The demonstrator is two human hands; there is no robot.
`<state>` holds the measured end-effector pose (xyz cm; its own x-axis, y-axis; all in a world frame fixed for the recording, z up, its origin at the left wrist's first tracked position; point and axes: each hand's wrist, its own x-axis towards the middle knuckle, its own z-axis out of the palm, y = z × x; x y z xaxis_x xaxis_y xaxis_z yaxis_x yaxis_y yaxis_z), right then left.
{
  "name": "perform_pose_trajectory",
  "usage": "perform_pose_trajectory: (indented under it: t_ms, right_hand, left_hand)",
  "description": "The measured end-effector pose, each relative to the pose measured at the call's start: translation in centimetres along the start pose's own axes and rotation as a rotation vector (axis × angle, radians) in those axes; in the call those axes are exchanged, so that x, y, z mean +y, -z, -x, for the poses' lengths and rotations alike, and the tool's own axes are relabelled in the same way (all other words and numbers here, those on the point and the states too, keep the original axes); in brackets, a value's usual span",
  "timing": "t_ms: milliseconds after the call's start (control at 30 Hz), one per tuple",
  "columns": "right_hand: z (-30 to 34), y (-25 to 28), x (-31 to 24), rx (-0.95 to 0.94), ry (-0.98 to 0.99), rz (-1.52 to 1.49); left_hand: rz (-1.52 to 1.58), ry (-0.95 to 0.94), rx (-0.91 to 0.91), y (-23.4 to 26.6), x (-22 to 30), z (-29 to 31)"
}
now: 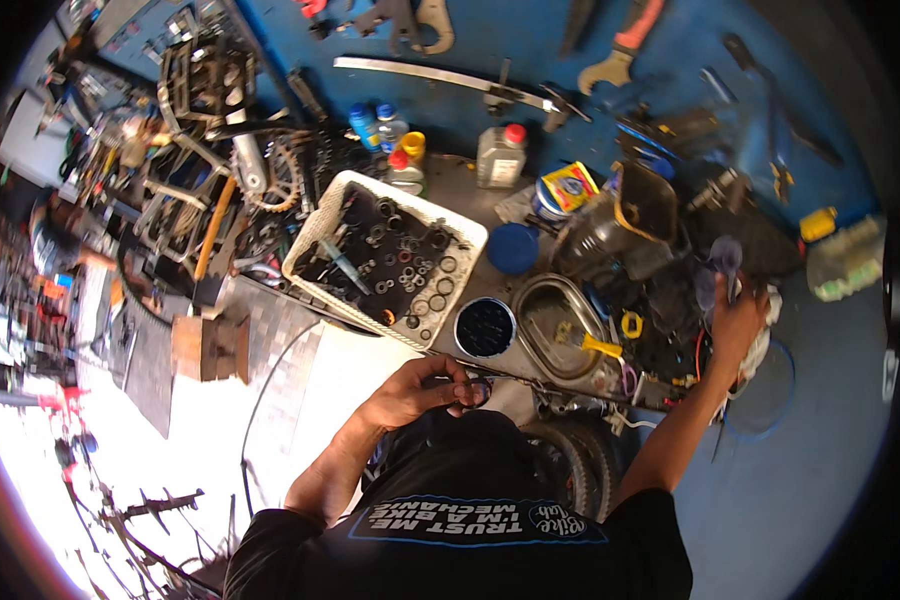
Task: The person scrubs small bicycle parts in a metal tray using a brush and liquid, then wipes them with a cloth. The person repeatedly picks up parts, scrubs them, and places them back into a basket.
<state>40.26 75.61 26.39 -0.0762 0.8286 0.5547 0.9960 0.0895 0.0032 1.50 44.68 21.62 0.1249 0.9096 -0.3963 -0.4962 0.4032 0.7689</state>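
A dark ring (487,389) is pinched between the fingertips of the left hand (423,393), at six o'clock of the open tin (485,328). The right hand (738,318) is placed toward three o'clock, beside a white cloth (758,358); its grip cannot be told. Should the pinch be loosened, the ring could be dropped past the edge of the surface (460,178) and lost below

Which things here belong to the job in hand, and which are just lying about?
In hand or at hand:
- small dark round part, pinched in the left hand
- greyish translucent container, at the right hand's fingers; grip unclear

Likely just lying about:
- red-capped grey bottle
- crank with chainring
- yellow-handled brush
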Motion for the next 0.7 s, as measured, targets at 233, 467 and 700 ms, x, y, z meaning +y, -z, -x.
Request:
perform_pose_trajectory:
  t_ms: [233,467,700]
  right_hand:
    - [7.7,5.4,-20.1,-0.788,0.627,-1.290]
    - [11.5,4.2,-31.1,-1.134,0.647,-1.391]
    - [13.2,-1.3,-43.6,-0.812,0.791,-1.191]
  left_hand:
    - [0.074,-0.145,0.204,1.5,-0.5,-0.2]
    - [0.096,-0.320,0.366,5.8,1.4,1.4]
    - [0.365,-0.371,0.756,14.3,2.0,6.1]
